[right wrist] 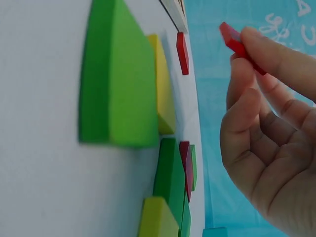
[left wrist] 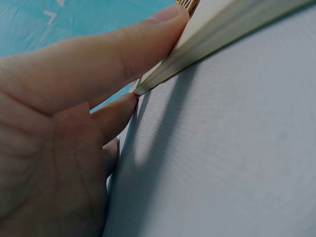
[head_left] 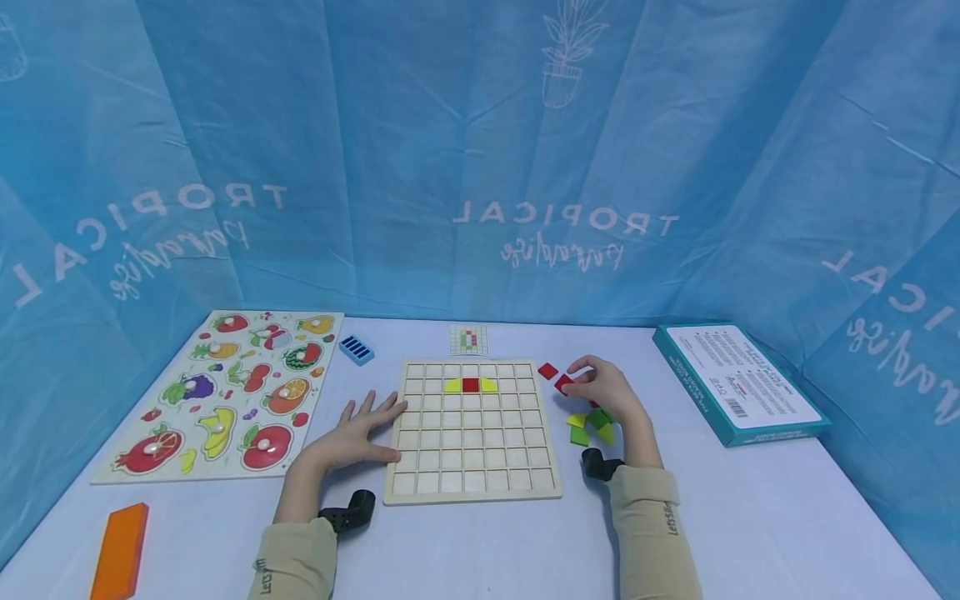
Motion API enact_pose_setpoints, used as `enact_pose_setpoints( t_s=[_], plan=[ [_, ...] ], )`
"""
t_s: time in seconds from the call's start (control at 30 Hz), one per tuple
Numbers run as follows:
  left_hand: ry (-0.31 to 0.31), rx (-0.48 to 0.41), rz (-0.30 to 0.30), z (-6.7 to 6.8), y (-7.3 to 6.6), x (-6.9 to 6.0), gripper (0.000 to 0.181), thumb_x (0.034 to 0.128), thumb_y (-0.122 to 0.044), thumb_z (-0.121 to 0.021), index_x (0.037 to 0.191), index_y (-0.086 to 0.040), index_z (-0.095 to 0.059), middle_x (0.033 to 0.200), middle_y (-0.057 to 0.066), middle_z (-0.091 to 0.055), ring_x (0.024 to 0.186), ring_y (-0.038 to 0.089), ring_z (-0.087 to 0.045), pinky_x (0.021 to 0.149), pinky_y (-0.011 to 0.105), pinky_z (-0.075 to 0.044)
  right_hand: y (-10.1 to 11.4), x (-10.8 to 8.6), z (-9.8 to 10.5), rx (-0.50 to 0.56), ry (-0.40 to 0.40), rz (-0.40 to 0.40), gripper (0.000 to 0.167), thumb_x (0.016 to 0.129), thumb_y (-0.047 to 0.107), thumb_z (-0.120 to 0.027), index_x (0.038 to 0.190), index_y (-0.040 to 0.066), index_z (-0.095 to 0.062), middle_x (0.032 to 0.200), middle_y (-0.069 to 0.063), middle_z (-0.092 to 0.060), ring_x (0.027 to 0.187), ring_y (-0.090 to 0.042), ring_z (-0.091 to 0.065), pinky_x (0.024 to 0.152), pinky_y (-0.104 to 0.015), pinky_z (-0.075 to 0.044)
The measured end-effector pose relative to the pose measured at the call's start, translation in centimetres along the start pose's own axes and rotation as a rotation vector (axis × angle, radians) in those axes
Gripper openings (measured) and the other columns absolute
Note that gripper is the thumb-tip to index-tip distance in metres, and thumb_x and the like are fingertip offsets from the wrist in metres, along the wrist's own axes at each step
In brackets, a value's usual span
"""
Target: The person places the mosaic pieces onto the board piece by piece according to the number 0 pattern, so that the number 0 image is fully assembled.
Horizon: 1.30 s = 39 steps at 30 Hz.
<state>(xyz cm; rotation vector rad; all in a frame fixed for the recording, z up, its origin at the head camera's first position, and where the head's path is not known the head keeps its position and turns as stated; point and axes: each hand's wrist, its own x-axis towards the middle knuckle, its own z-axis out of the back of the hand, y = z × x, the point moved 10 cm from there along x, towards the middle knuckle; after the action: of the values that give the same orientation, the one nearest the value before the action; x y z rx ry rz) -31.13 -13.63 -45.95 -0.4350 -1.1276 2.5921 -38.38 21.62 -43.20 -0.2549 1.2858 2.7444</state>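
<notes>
A pale wooden grid board (head_left: 473, 437) lies mid-table. Near its far edge, a red square tile (head_left: 470, 385) sits between two yellow rounded tiles (head_left: 453, 386). My left hand (head_left: 352, 439) rests at the board's left side, fingers spread, with thumb and fingertips touching the edge. Right of the board, my right hand (head_left: 609, 390) pinches a red tile (right wrist: 237, 45) between thumb and fingers, held above the table in the right wrist view. Another red tile (head_left: 547, 371) lies just beyond. Below this hand is a loose cluster of green tiles (head_left: 580, 436) and yellow tiles (head_left: 577, 420), with some red partly hidden.
A small pattern card (head_left: 468, 340) lies behind the board. To the left are a fruit puzzle board (head_left: 258, 400), a blue slotted block (head_left: 356, 350) and an orange block (head_left: 120, 550). A teal box (head_left: 750, 383) lies at the right. A blue curtain (head_left: 420, 167) hangs behind the table.
</notes>
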Motion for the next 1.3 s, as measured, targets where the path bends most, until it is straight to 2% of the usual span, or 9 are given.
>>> enact_pose_setpoints(
  t_s=[0.33,0.6,0.93,1.13,1.3],
  plan=[
    [0.000,-0.004,0.004,-0.1,0.3,0.1,0.086,0.0723,-0.033,-0.074,0.143,-0.008,-0.032,0.153,0.017,-0.015,0.139,0.038,0.011,0.110,0.054,0.014,1.1,-0.2,-0.5,0.104,0.013,-0.008,0.035,0.081,0.027,-0.071,0.107,0.010,-0.056,0.097,-0.011,-0.065,0.087,-0.027,-0.058,0.075,-0.034,-0.050],
    [0.005,-0.013,0.003,-0.1,0.2,0.0,0.087,0.0723,-0.034,-0.074,0.143,-0.007,-0.032,0.153,0.017,-0.014,0.139,0.038,0.011,0.110,0.054,0.014,2.3,0.1,-2.3,0.228,0.086,0.027,0.035,0.080,0.027,-0.072,0.106,0.007,-0.058,0.097,-0.011,-0.065,0.086,-0.027,-0.060,0.075,-0.032,-0.049],
    [0.004,0.000,-0.011,0.1,0.1,-0.1,0.087,0.0726,-0.035,-0.073,0.143,-0.006,-0.032,0.153,0.018,-0.013,0.139,0.040,0.011,0.109,0.055,0.014,3.6,-0.3,-3.5,0.214,0.106,0.070,0.026,0.082,0.021,-0.069,0.103,0.007,-0.063,0.094,-0.009,-0.065,0.083,-0.025,-0.056,0.071,-0.032,-0.047],
    [0.004,0.004,-0.009,0.0,0.0,-0.1,0.087,0.0728,-0.035,-0.073,0.143,-0.006,-0.032,0.152,0.018,-0.014,0.139,0.040,0.011,0.109,0.056,0.013,3.8,-0.4,-4.0,0.225,0.117,0.065,0.024,0.082,0.019,-0.070,0.103,0.008,-0.065,0.096,-0.008,-0.064,0.083,-0.024,-0.055,0.068,-0.030,-0.045],
    [0.001,-0.002,-0.010,0.1,-0.2,-0.1,0.087,0.0718,-0.034,-0.074,0.143,-0.006,-0.033,0.152,0.018,-0.015,0.139,0.039,0.010,0.110,0.055,0.012,3.9,-0.4,-4.3,0.217,0.125,0.060,0.022,0.082,0.017,-0.069,0.102,0.009,-0.066,0.096,-0.007,-0.065,0.084,-0.020,-0.057,0.073,-0.031,-0.049]
  ],
)
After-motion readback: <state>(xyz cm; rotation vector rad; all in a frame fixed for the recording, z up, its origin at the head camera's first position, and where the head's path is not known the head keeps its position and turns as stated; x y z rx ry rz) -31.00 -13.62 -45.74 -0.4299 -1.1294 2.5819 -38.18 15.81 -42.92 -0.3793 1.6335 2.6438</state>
